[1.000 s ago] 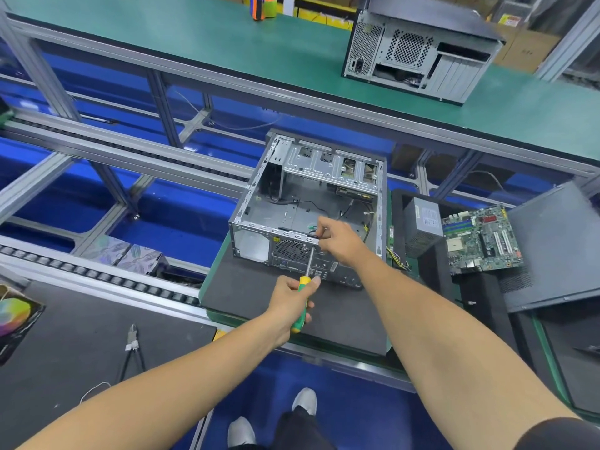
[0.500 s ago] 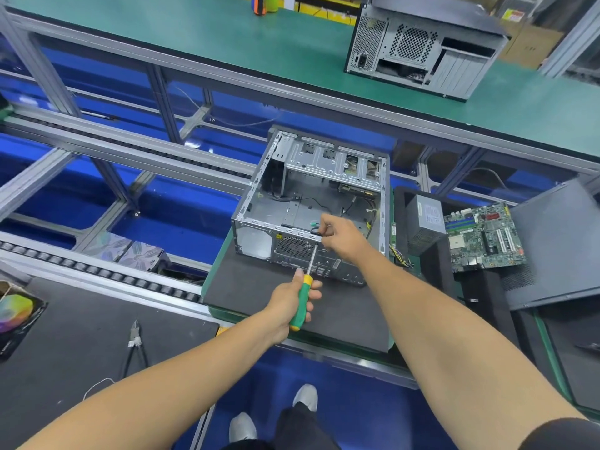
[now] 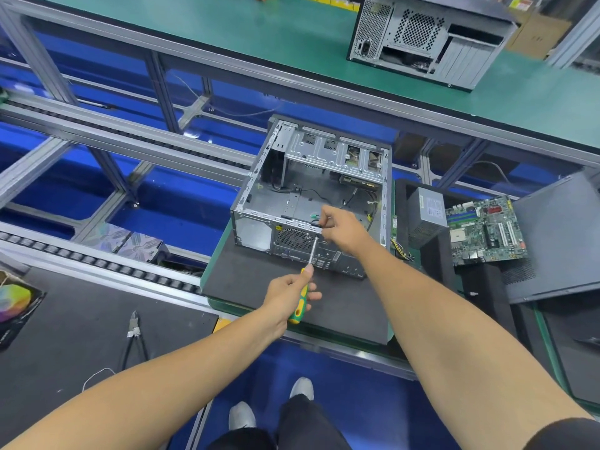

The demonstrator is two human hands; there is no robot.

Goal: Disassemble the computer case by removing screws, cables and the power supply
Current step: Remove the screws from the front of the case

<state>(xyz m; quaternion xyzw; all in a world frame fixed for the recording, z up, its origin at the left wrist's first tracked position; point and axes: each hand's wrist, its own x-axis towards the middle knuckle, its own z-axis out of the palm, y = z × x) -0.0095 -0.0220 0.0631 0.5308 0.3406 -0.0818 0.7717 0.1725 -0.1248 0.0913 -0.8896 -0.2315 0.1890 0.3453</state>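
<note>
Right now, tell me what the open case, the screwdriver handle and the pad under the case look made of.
Open case: bare sheet metal, probably steel, with a dull silver sheen and stamped slots.
Screwdriver handle, gripped by the left hand: glossy yellow and green, likely moulded plastic or rubber; its shaft looks like bright metal.
Pad: matte dark grey, seemingly foam or rubber, with no glare.

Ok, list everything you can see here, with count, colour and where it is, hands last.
open computer case: one, silver, on the dark mat, centre
dark mat: one, black, under the case
second computer case: one, silver and black, green bench behind
power supply: one, grey, right of the open case
motherboard: one, green, far right
side panel: one, dark grey, right edge
cutters: one, black, lower left mat
screwdriver: one, green and yellow, tip at the case's rear
left hand: grips the screwdriver
right hand: fingers pinch at the case's rear rim
</note>
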